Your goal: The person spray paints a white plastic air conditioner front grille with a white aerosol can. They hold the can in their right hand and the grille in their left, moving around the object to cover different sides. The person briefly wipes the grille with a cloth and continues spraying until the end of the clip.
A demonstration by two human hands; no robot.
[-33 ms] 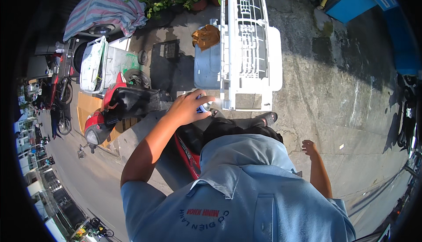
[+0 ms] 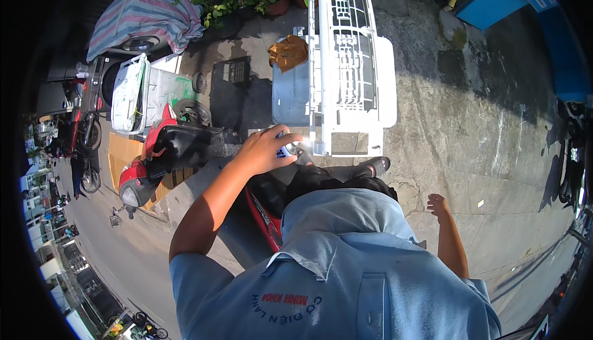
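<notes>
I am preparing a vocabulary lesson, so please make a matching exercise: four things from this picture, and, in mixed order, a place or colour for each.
1. spray can
2. crumpled cloth
3. right hand
4. large sheet

A. on the right, apart from the white panel
B. pink and blue stripes
C. in the left hand
D. orange-brown

Pairs: 1-C, 2-D, 3-A, 4-B
</notes>
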